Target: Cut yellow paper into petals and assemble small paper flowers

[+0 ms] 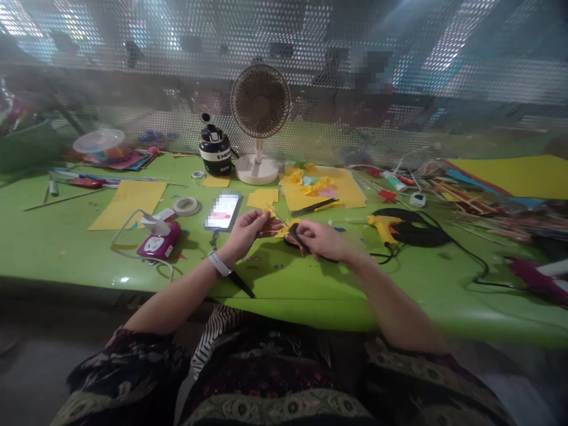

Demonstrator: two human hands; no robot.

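Note:
My left hand (251,232) pinches a small piece of yellow paper (268,211) near the middle of the green table. In my right hand (320,239) are black-handled scissors (298,235), their thin blades pointing up and left towards the yellow paper. More yellow pieces lie under and just behind the hands. Behind the left hand rests a small stack of yellow paper (262,197). Yellow paper flowers (311,186) lie on a larger yellow sheet (350,188), with a black and yellow cutter (323,206) at its front edge.
A lit phone (223,211), tape roll (186,206) and purple power socket (158,241) are left of my hands. A white fan (257,170) and dark bottle (216,155) stand behind. Right are a yellow glue gun (385,228), its cord, and thin sticks (474,207).

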